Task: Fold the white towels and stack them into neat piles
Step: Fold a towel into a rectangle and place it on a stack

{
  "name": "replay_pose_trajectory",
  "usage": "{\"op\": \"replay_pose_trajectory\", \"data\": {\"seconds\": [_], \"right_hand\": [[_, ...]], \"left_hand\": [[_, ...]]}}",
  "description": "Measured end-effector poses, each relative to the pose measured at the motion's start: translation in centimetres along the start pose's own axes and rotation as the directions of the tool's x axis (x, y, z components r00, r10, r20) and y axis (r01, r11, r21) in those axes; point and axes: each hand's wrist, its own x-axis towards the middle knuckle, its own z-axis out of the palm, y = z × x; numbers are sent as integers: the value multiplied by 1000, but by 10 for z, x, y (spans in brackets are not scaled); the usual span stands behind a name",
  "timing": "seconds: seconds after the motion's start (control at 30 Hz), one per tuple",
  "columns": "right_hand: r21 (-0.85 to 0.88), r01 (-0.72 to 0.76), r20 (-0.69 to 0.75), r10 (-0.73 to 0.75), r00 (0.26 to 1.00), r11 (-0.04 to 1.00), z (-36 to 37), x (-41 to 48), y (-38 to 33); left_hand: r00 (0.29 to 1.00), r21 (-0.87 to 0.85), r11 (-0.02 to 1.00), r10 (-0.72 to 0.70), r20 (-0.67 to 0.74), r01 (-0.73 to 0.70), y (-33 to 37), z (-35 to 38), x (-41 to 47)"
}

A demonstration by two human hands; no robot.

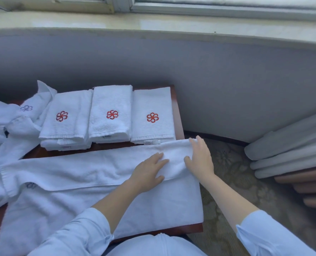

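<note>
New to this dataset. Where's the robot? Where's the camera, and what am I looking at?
No robot: a person works with bare hands, filmed by one wide-angle camera on their head, looking down. On the table stand a left pile, middle pile and right pile of folded white towels with red logos; an unfolded heap lies at the left. A large towel is spread in front, its far edge folded over. The left hand presses flat on that fold; the right hand rests flat at its right end. Nothing is gripped.
</note>
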Motion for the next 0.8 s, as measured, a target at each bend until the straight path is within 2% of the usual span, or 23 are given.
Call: {"op": "replay_pose_trajectory", "data": {"seconds": [0.1,0.17,0.23,0.3,0.37,0.47,0.5,0.67,0.8], "right_hand": [[-51,241,0,-241,971,969,20,-23,-15],[-35,358,86,-354,931,933,34,-34,-29],[-81,445,233,-417,879,892,48,-40,-38],[-205,513,303,-444,843,834,57,-42,-46],[-278,512,277,-443,853,813,55,-41,-49],[-375,551,182,-523,833,746,51,-42,-57],[-421,529,172,-508,844,737,48,-39,-56],[-599,390,311,-245,918,700,40,-35,-25],[-653,318,273,-178,945,687,26,-42,-11]], "left_hand": [[997,61,995,-71,-34,73,-12,5,-21],[987,73,985,-150,-53,154,-21,9,-38],[972,98,968,-225,-70,232,-29,12,-54],[954,113,948,-291,-67,297,-37,14,-70],[937,119,929,-347,-42,350,-41,16,-81],[914,95,911,-405,9,402,-43,21,-100],[917,89,914,-399,22,396,-43,24,-104],[948,50,948,-316,24,315,-33,30,-106],[978,-29,978,-207,25,208,-20,34,-103]]}}
